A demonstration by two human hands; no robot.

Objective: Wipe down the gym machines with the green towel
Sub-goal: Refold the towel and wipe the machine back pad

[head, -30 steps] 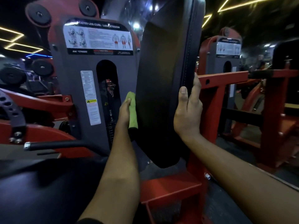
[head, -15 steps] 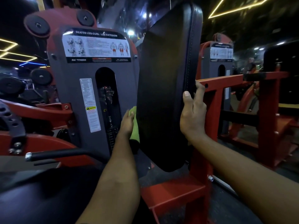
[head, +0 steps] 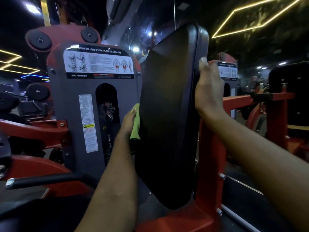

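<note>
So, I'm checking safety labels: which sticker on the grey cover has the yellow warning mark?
The lowest sticker, directly under the plain white sticker; only it has a yellow band at its top.

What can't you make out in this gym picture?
Head view only:
- Towel: mostly hidden between left hand and pad; only a green strip shows.
- Left hand's fingers: behind the towel, so grip unclear.
- Right hand: blurred, gripping the pad's edge; fingers hidden behind it.
- Label: small print too small to read.
</note>
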